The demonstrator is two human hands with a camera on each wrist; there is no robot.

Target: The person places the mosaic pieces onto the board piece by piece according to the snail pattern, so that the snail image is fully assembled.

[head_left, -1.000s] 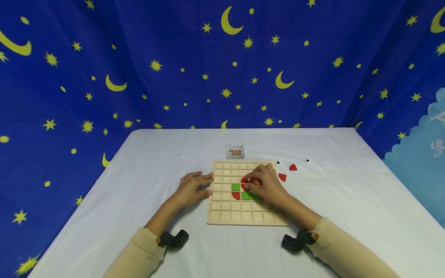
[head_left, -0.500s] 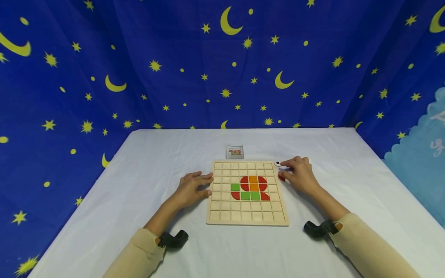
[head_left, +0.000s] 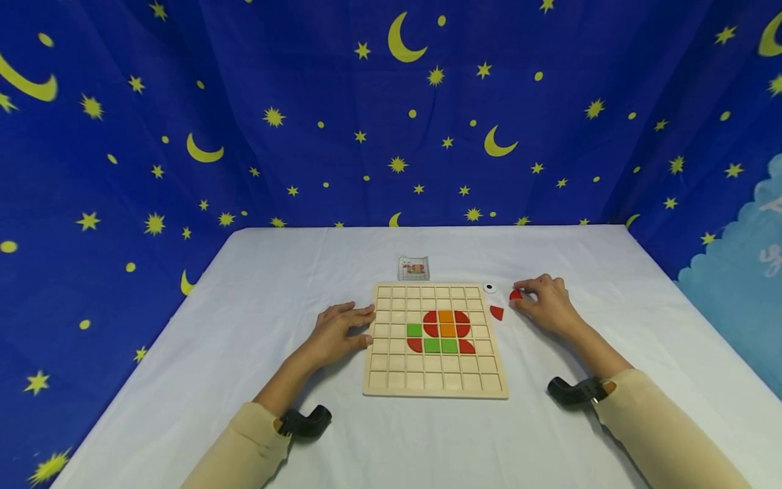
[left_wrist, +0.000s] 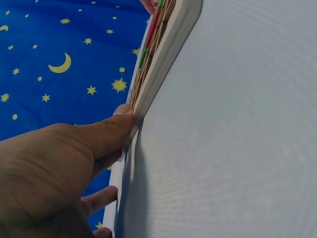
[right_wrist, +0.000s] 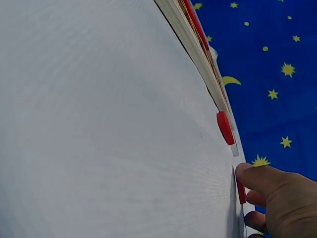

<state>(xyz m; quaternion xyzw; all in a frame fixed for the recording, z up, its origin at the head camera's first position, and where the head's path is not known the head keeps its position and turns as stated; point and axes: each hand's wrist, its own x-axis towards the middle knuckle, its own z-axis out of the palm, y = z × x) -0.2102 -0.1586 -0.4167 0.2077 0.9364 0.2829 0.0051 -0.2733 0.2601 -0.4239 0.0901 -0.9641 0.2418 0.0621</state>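
A wooden grid board (head_left: 436, 384) lies flat on the table, bearing red, orange and green pieces (head_left: 447, 330) set in its squares. My left hand (head_left: 336, 334) rests at its left edge, fingers extended, with the thumb (left_wrist: 121, 116) touching the rim in the left wrist view. Right of the board, my right hand (head_left: 546, 303) pinches a red quarter-circle piece (head_left: 515, 295) between thumb and forefinger, close over the cloth. Another red quarter-circle piece (head_left: 497, 313) lies between that hand and the board. A white eye piece (head_left: 489, 288) sits by the board's top right corner.
A small pattern card (head_left: 413, 268) with a coloured grid picture lies behind the board. White cloth (head_left: 293, 272) covers the table. A blue curtain (head_left: 342, 88) with moons and stars rises behind it. Each wrist wears a black camera mount (head_left: 308, 422).
My right hand has left the pieces on the board, passed over the nearer red piece and come to the farther one. It now covers the second eye piece. My left hand has stayed put.
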